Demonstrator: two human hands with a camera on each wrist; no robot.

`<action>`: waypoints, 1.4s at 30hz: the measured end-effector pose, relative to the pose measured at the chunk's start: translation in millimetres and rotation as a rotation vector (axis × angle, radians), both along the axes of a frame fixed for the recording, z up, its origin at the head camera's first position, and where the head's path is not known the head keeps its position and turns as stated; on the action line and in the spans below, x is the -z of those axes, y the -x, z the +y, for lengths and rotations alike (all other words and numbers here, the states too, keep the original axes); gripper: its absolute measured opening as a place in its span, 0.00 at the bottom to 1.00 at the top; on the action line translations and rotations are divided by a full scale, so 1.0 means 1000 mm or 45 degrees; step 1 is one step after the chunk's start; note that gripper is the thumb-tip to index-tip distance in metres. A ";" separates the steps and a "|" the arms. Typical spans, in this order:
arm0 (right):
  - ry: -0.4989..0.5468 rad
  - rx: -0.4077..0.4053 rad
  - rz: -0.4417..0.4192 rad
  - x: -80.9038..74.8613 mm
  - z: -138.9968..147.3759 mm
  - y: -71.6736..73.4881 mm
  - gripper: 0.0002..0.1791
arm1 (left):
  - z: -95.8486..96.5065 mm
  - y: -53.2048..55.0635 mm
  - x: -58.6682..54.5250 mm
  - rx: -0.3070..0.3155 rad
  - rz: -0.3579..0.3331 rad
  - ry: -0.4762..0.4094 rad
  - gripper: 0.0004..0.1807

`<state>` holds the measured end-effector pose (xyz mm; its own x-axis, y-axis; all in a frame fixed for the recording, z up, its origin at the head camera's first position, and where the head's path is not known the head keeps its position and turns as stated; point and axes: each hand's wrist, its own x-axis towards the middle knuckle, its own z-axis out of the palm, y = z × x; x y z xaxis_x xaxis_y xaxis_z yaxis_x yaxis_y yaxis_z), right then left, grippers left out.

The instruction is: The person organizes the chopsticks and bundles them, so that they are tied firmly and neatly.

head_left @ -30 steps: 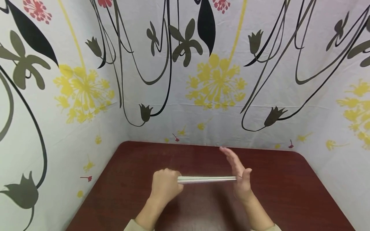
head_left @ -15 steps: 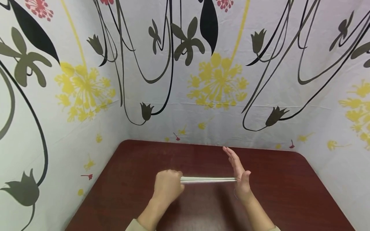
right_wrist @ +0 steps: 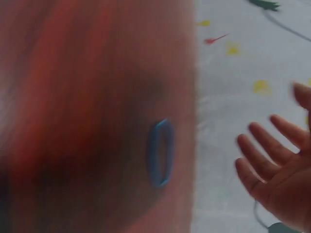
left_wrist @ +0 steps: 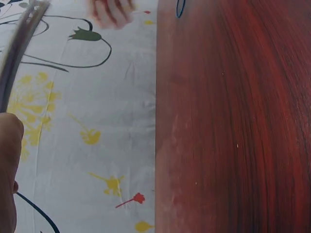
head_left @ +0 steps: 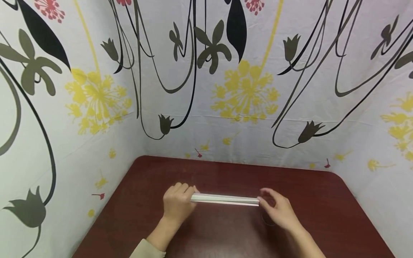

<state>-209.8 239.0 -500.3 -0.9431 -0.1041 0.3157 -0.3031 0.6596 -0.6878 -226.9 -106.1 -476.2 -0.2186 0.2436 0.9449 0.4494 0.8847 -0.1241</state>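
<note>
A bundle of slim white sticks [head_left: 226, 199] lies level in the head view, above the table. My left hand [head_left: 179, 204] grips its left end with curled fingers. At the other end my right hand [head_left: 280, 209] has the thumb tip at or touching the sticks, its fingers loosely bent. The right wrist view shows the right hand [right_wrist: 282, 165] with fingers spread and nothing in the palm. A thin blue loop, like a rubber band [right_wrist: 154, 155], appears there apart from the fingers; whether it hangs or lies on the table I cannot tell. The left wrist view shows the sticks [left_wrist: 17, 53] at its edge.
A dark red wooden table [head_left: 161, 172] with rounded far corners is under both hands. White cloth [head_left: 200, 104] printed with flowers stands behind the table and along both sides.
The right hand has turned from an upright flat palm against the stick ends to a bent pose beside them. The left hand has shifted slightly left and turned, tilting the bundle down to the right.
</note>
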 end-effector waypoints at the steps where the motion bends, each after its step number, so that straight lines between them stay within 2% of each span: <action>1: -0.107 0.006 -0.051 0.007 0.004 0.001 0.21 | -0.001 0.001 0.000 0.003 0.023 -0.016 0.19; 5: -0.457 -0.008 -0.179 0.030 0.018 0.001 0.22 | -0.002 0.004 0.001 0.023 0.053 -0.030 0.20; 7: -0.543 -0.002 -0.201 0.037 0.023 0.001 0.20 | -0.003 0.005 0.002 0.031 0.054 -0.031 0.20; 14: -0.568 0.090 -0.219 0.044 0.033 0.007 0.11 | -0.006 0.006 0.007 0.031 0.073 -0.022 0.21; 18: -0.656 0.025 -0.227 0.047 0.035 0.008 0.08 | -0.006 0.006 0.009 0.036 0.079 -0.022 0.21; 21: -0.532 -0.056 -0.248 0.044 0.031 0.006 0.07 | -0.005 0.006 0.011 0.040 0.082 -0.030 0.20; 24: -0.277 -0.091 -0.260 0.031 0.021 0.003 0.07 | -0.005 0.005 0.013 0.030 0.072 -0.046 0.19; 31: 0.240 -0.065 -0.278 -0.008 -0.009 -0.008 0.08 | -0.003 0.003 0.014 -0.026 0.030 -0.066 0.19; 35: 0.527 -0.058 -0.211 -0.027 -0.021 -0.016 0.07 | -0.003 0.002 0.015 -0.032 0.013 -0.064 0.19; 39: 0.628 -0.166 -0.091 -0.044 -0.031 -0.023 0.09 | -0.003 0.002 0.015 -0.032 0.011 -0.065 0.19; 42: 0.565 -0.309 0.018 -0.051 -0.039 -0.028 0.15 | -0.003 0.002 0.015 -0.031 0.007 -0.068 0.19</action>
